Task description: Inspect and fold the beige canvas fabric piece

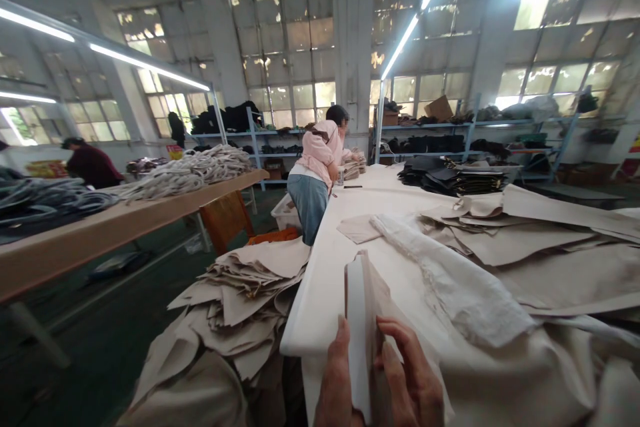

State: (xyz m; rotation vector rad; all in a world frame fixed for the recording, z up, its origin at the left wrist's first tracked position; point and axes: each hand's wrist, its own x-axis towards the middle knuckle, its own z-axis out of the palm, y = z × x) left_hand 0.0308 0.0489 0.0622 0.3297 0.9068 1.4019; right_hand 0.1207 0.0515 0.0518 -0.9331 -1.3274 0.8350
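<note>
At the bottom centre, my left hand (336, 383) and my right hand (413, 377) hold a folded beige and white fabric piece (361, 307) upright on edge above the white table (320, 293). The left thumb presses its left face; the right fingers curl round its right side. A crumpled white cloth (450, 280) lies just right of it, on flat beige fabric pieces (550, 260).
A heap of beige cut pieces (245, 293) sits left of the table. A person in a pink top (317, 167) leans over the table's far end, near dark fabric stacks (455, 177). A wooden bench with rope bundles (190, 170) runs along the left, beyond a green-floored aisle.
</note>
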